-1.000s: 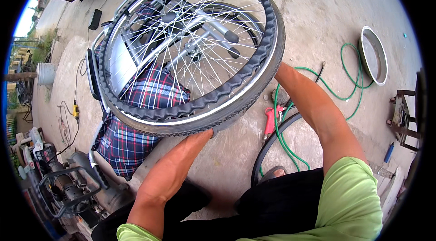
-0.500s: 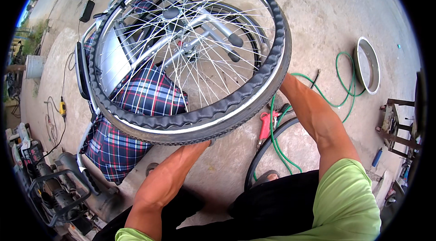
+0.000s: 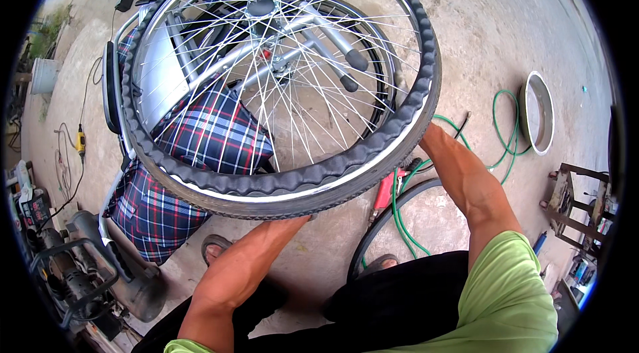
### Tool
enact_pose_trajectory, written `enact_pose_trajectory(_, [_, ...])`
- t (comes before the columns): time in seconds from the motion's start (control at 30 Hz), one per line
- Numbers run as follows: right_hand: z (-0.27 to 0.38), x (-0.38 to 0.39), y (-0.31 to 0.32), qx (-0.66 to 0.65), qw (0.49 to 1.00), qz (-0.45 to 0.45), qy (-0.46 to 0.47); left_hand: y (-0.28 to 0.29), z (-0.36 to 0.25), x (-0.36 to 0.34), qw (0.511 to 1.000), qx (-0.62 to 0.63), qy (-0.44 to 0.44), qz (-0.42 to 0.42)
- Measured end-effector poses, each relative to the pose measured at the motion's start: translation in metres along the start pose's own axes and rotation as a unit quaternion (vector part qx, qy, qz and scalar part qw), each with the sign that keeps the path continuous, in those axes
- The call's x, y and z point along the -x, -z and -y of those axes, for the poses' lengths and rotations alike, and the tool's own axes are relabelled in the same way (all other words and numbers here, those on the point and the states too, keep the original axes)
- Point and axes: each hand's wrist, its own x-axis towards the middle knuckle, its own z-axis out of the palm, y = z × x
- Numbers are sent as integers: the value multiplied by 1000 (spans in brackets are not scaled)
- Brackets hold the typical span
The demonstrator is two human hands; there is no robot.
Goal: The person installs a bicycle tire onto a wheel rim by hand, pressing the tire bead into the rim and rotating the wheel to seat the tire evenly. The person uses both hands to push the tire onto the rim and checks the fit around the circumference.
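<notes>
A wheelchair lies tipped over, its large spoked wheel (image 3: 286, 186) uppermost and tilted in front of me. The wheel has a black tyre and a wavy black hand rim. My left hand (image 3: 301, 221) reaches beneath the tyre's near edge; only its heel shows. On the right, my right hand (image 3: 429, 137) goes behind the tyre, and little past the wrist is visible. Both hands are at the tyre, but their fingers are hidden under it. Through the spokes I see silver frame tubes (image 3: 326, 47), a plaid seat cushion (image 3: 213, 127) and another wheel below.
Near my feet lie a red air gun (image 3: 384, 191), a green hose (image 3: 406, 230) and a loose black tyre (image 3: 366, 246). A metal basin (image 3: 538, 113) and a small stool (image 3: 579, 206) stand right. At left are an air compressor (image 3: 126, 273) and a yellow-handled tool (image 3: 81, 142) with its cord.
The view has shifted slightly, and the wheel sits a little lower and further right in it. Both hands stay at the tyre's edge. More of my left foot shows.
</notes>
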Motion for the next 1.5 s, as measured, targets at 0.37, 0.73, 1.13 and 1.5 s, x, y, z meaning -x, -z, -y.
enact_pose_trajectory(0.37, [-17, -15, -2, -48, 999, 11, -2, -6, 7, -7, 999, 38, -5, -3])
enact_pose_trajectory(0.73, [-60, -44, -12, -152, 988, 33, 6, -21, 53, -30, 980, 182, -77, -33])
enact_pose_trajectory(1.13, [-52, -2, -3, -75, 997, 21, -15, -1, 3, -6, 999, 34, -7, -2])
enact_pose_trajectory(1.5, [-98, 25, -18, -59, 997, 26, -47, -9, 5, -13, 994, -87, -64, 9])
